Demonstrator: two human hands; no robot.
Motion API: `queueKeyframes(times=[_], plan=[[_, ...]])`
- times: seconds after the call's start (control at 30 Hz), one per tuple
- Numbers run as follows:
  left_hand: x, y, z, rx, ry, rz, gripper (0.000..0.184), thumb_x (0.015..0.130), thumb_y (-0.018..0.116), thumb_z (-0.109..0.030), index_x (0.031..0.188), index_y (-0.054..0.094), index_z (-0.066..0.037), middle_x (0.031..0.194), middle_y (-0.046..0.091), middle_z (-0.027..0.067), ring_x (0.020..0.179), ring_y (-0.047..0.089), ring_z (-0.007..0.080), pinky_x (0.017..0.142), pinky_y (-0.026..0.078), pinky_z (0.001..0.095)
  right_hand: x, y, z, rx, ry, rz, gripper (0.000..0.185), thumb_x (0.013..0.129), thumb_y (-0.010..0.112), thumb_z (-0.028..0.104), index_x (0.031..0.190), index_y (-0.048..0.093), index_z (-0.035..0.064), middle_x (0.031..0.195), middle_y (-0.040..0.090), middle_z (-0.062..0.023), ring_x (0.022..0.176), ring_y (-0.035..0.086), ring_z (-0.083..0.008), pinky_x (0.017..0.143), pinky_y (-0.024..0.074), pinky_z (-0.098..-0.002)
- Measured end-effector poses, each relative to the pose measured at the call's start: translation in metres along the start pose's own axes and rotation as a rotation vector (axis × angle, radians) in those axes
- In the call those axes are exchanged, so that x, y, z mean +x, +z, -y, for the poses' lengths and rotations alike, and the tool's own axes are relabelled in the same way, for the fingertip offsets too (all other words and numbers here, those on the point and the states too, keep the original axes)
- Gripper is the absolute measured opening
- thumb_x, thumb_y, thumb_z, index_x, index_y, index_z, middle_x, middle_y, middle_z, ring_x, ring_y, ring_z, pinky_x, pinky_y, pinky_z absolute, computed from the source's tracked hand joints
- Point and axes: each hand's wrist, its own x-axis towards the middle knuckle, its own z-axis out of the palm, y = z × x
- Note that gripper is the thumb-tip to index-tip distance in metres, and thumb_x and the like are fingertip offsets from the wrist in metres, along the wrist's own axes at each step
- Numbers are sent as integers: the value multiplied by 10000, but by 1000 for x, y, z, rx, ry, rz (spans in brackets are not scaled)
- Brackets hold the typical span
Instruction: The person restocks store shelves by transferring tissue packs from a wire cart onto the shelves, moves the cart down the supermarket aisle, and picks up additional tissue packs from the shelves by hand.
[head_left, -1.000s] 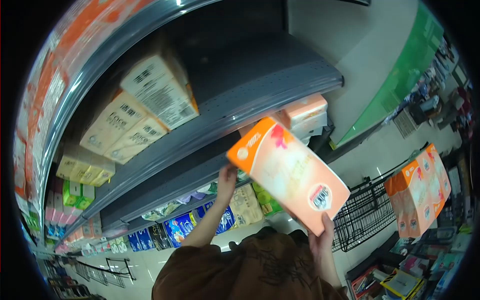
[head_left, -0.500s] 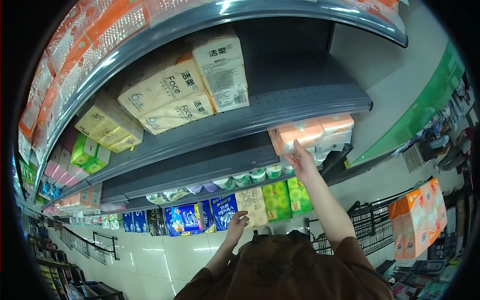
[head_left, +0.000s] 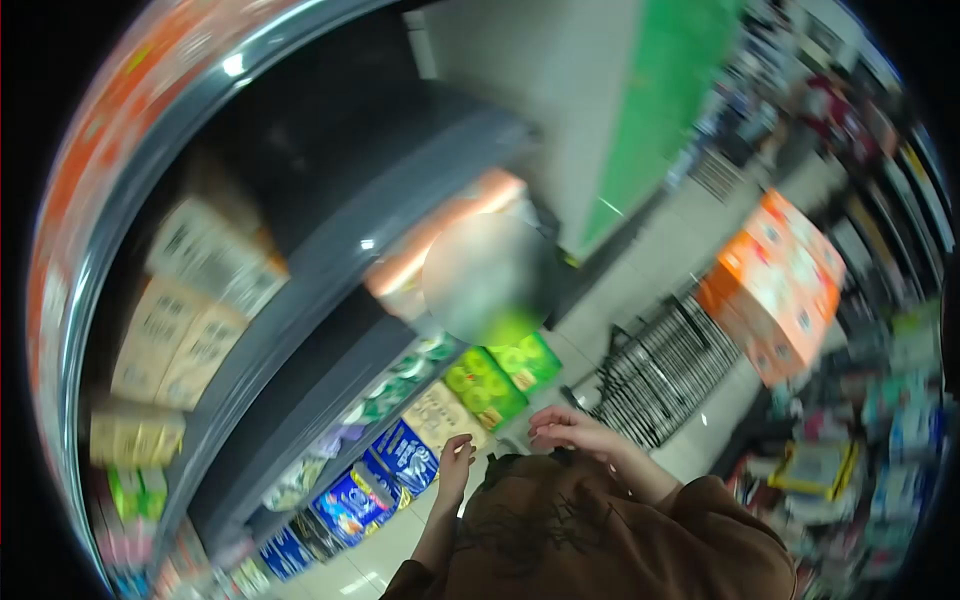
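Note:
My left hand (head_left: 457, 458) is raised in front of the brown shirt, fingers apart and holding nothing. To its right, my right hand (head_left: 565, 430) is also empty, with its fingers loosely spread near the chest. Orange and peach tissue packs (head_left: 445, 240) lie on the shelf ahead, blurred and partly covered by a hazy round patch. Green packs (head_left: 484, 388) and a beige pack (head_left: 440, 417) stand lower down, just beyond my hands. A large orange tissue bundle (head_left: 775, 290) rests at the far end of a black wire cart (head_left: 660, 370).
Grey shelves (head_left: 400, 180) curve along the left, holding beige tissue packs (head_left: 180, 340). Blue packs (head_left: 350, 505) line the bottom. A green and white panel (head_left: 640, 110) stands behind the shelf end. Goods (head_left: 820, 470) are heaped at right; a person (head_left: 835, 110) is far back.
The view has turned right. My right hand has come back from the orange packs on the shelf to my chest. The pack held a second ago is out of both hands.

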Motion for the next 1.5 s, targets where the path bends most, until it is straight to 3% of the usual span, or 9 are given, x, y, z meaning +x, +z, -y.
queueKeyframes(times=[0.3,0.53,0.77,0.87,0.97,1.0,1.2,1.43,1.5], plan=[[39,138,-25,280,3,485,272,965,566,-162,1199,574,-22,1137,626,74,956,628,166,777,502,279,-194,-119,30,214,-668,-990,219,943,592,152,1123,563,31,964,645,-81,904,646,-185,828,510,-321],[14,182,-12,218,-39,512,275,978,539,-158,1227,551,-41,1219,588,75,1042,614,186,858,503,311,-293,-235,-19,431,-733,-1529,286,937,572,152,1195,522,42,1052,628,-73,944,636,-194,853,512,-341],[-34,163,21,180,-110,291,279,980,545,-160,1220,557,-17,1207,590,97,1042,613,192,835,519,300,-287,-350,-41,372,-407,-1270,743,862,697,263,1414,306,-46,1321,463,-175,1137,522,-321,938,466,-411],[-49,157,33,155,-144,218,282,982,539,-162,1224,557,-17,1207,592,98,1039,613,187,834,518,292,-279,-373,-31,83,-245,-1433,716,835,745,383,1316,402,-21,1257,528,-136,1109,557,-303,885,485,-416],[-59,160,39,139,-155,184,276,987,529,-163,1224,559,-25,1206,596,83,1027,615,171,833,513,284,-290,-407,-49,-737,-129,-1598,485,855,736,375,1087,585,-23,794,691,-136,722,683,-231,639,514,-326],[-62,161,41,135,-151,182,273,988,528,-164,1223,560,-28,1206,596,80,1024,615,167,833,511,282,-296,-409,-54,-834,-303,-1577,397,890,697,341,963,637,-45,705,672,-164,658,678,-233,629,512,-340],[-61,176,43,154,-117,239,265,993,524,-172,1220,565,-40,1206,600,59,1008,620,152,836,505,275,-312,-364,-28,-794,-412,-1356,254,946,605,203,894,667,-38,725,650,-163,615,606,-258,621,477,-332],[-46,210,2,255,56,321,262,995,518,-145,1220,549,-16,1224,610,94,1076,626,204,893,504,317,-298,-290,-66,-1013,-364,-1213,193,935,596,148,1055,633,2,917,637,-196,857,608,-360,754,485,-411],[-47,226,-21,229,88,341,258,993,521,-126,1222,550,-12,1217,620,89,1060,630,189,890,499,305,-288,-254,-71,-1053,-550,-1127,211,931,589,131,1110,642,32,988,644,-205,952,600,-392,835,484,-450]])
